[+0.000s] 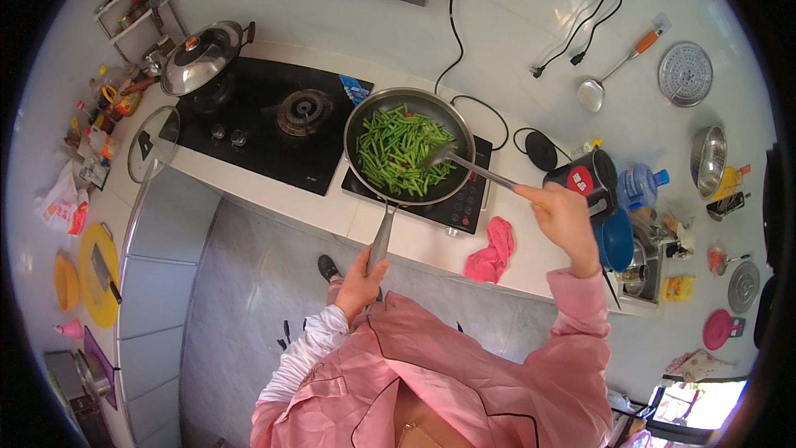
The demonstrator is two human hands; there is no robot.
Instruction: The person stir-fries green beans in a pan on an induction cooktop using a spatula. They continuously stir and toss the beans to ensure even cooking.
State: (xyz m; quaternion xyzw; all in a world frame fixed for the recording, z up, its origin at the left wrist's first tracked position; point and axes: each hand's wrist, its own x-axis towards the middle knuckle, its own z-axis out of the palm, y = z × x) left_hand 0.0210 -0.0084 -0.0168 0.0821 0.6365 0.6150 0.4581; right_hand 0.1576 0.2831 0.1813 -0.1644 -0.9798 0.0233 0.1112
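A dark frying pan (370,182) with a pale metal rim sits over the black induction cooktop (457,214). Chopped green beans (398,143) cover much of its base, with a few small red bits among them. My left hand (359,283) grips the pan's grey handle (384,233), which points towards me. In my right hand (563,221) is the handle of a metal spatula (485,173). The spatula's blade rests in the beans at the pan's right side, partly hidden by them.
Left of the pan lies a black gas hob (261,115) bearing a lidded wok (202,62). A glass lid (154,144) stands at the counter's left corner. A pink cloth (491,252) lies near the front edge. To the right are a black kettle (600,177) and a blue basin (615,239).
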